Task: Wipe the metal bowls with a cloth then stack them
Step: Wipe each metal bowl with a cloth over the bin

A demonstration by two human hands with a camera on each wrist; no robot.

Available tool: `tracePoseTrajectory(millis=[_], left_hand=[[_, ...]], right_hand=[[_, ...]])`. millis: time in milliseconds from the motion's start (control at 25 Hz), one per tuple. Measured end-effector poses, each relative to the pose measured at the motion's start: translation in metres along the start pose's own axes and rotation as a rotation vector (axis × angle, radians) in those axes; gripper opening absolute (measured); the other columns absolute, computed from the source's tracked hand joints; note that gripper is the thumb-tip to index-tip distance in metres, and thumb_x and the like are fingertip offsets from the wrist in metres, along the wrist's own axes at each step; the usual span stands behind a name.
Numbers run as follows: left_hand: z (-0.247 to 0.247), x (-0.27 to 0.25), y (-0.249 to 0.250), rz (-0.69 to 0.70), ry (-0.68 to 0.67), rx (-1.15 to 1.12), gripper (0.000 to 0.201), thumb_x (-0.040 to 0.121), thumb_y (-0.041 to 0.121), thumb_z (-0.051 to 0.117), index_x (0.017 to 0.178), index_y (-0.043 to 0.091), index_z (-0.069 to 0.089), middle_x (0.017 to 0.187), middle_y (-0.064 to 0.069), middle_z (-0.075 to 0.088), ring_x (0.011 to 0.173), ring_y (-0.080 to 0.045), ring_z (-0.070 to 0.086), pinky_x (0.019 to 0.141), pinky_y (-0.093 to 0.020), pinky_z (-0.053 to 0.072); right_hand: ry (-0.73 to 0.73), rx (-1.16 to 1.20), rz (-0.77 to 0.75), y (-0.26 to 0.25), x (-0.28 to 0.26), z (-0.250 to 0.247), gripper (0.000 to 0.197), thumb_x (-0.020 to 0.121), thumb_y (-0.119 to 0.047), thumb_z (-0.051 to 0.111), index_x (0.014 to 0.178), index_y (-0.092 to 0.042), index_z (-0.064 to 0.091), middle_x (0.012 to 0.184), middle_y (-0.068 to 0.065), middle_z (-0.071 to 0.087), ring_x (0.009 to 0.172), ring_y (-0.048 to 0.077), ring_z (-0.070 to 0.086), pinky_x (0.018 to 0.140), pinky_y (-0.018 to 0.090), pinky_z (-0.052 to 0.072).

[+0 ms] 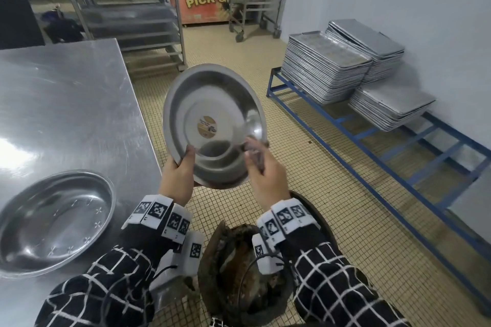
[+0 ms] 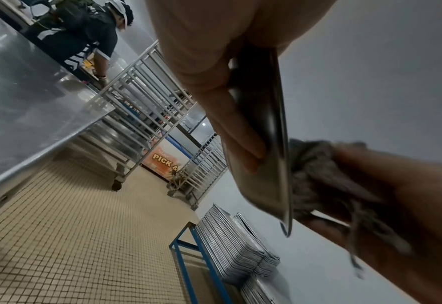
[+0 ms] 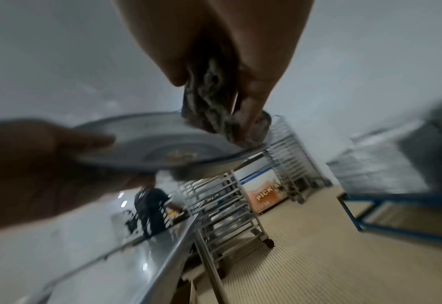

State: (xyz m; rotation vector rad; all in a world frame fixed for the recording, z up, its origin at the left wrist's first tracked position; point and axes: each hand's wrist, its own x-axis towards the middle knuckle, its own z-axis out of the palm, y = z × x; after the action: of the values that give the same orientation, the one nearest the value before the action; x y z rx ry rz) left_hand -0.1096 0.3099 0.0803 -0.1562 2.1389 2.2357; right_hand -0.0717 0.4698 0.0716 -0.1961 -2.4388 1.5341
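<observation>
I hold a round metal bowl (image 1: 210, 119) tilted up in front of me, its inside with a paper label facing me. My left hand (image 1: 178, 170) grips its lower left rim, thumb inside, fingers (image 2: 243, 148) behind the bowl (image 2: 263, 164). My right hand (image 1: 261, 167) clutches a grey cloth (image 1: 253, 147) and presses it on the bowl's lower right rim. The cloth (image 3: 214, 111) is bunched between thumb and fingers against the bowl (image 3: 157, 144); in the left wrist view the cloth (image 2: 318, 176) lies on the bowl's inner side. A second metal bowl (image 1: 53, 220) rests on the steel table (image 1: 66, 93) at my left.
A dark basket (image 1: 244, 273) with dirty items sits on the tiled floor below my hands. Stacked metal trays (image 1: 345, 69) lie on a blue rack (image 1: 398, 146) at the right wall. Wheeled tray racks (image 1: 127, 8) and an orange freezer (image 1: 204, 0) stand behind. Another person (image 2: 84, 33) works at the table's far end.
</observation>
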Motion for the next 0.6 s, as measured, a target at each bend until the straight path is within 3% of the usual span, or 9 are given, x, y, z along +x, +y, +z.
tracePoseTrajectory(millis=[80, 160, 240, 320, 440, 520, 600], left_hand=[[0.002, -0.003, 0.001, 0.03, -0.045, 0.013, 0.027, 0.101, 0.034, 0.038, 0.12, 0.019, 0.049, 0.095, 0.01, 0.06, 0.086, -0.001, 0.059, 0.062, -0.006, 0.046], [0.003, -0.007, 0.006, 0.037, -0.069, -0.026, 0.024, 0.101, 0.035, 0.037, 0.116, 0.022, 0.049, 0.09, 0.014, 0.06, 0.077, 0.005, 0.059, 0.055, -0.007, 0.048], [0.0, -0.008, 0.007, 0.067, -0.053, -0.002, 0.03, 0.101, 0.037, 0.036, 0.121, 0.02, 0.05, 0.096, 0.01, 0.061, 0.087, -0.001, 0.059, 0.064, -0.007, 0.047], [-0.006, -0.005, 0.001, 0.072, -0.045, 0.016, 0.037, 0.1, 0.04, 0.037, 0.124, 0.016, 0.051, 0.108, 0.004, 0.062, 0.103, -0.013, 0.057, 0.083, -0.017, 0.045], [-0.01, -0.003, -0.006, 0.1, -0.077, 0.056, 0.04, 0.098, 0.041, 0.038, 0.122, 0.014, 0.055, 0.108, 0.002, 0.065, 0.103, -0.016, 0.06, 0.092, -0.031, 0.047], [-0.007, -0.005, -0.004, 0.111, -0.1, 0.097, 0.043, 0.098, 0.042, 0.037, 0.121, 0.012, 0.057, 0.103, 0.003, 0.065, 0.097, -0.013, 0.061, 0.087, -0.03, 0.048], [-0.002, -0.008, -0.002, 0.124, -0.084, 0.1, 0.041, 0.098, 0.041, 0.036, 0.116, 0.011, 0.057, 0.095, 0.004, 0.063, 0.086, -0.009, 0.058, 0.077, -0.023, 0.047]], right_hand=[[-0.197, -0.193, -0.216, -0.004, -0.005, 0.021, 0.038, 0.097, -0.043, 0.041, 0.128, -0.025, 0.053, 0.123, -0.002, 0.061, 0.11, 0.01, 0.057, 0.095, 0.03, 0.049], [-0.303, -0.326, -0.367, 0.0, -0.015, 0.036, 0.045, 0.098, -0.043, 0.039, 0.135, -0.02, 0.047, 0.134, 0.002, 0.055, 0.123, 0.014, 0.049, 0.103, 0.029, 0.041], [-0.34, -0.471, -0.367, 0.01, -0.016, 0.033, 0.05, 0.099, -0.046, 0.032, 0.141, -0.02, 0.041, 0.143, 0.001, 0.047, 0.132, 0.014, 0.04, 0.108, 0.031, 0.036], [-0.366, -0.769, -0.353, 0.024, -0.008, 0.019, 0.057, 0.099, -0.05, 0.016, 0.145, -0.022, 0.035, 0.15, -0.001, 0.036, 0.141, 0.015, 0.027, 0.116, 0.035, 0.023], [-0.302, -1.171, -0.283, 0.043, 0.015, -0.008, 0.071, 0.091, -0.051, -0.007, 0.148, -0.023, 0.025, 0.156, 0.0, 0.023, 0.146, 0.019, 0.009, 0.119, 0.039, 0.001], [-0.271, -1.166, -0.225, 0.044, 0.016, -0.012, 0.078, 0.087, -0.051, -0.012, 0.15, -0.019, 0.022, 0.156, 0.003, 0.022, 0.146, 0.022, 0.007, 0.12, 0.04, 0.001], [-0.28, -0.951, -0.276, 0.035, 0.003, 0.0, 0.07, 0.093, -0.05, -0.002, 0.15, -0.017, 0.023, 0.156, 0.005, 0.024, 0.146, 0.023, 0.012, 0.12, 0.04, 0.009]])
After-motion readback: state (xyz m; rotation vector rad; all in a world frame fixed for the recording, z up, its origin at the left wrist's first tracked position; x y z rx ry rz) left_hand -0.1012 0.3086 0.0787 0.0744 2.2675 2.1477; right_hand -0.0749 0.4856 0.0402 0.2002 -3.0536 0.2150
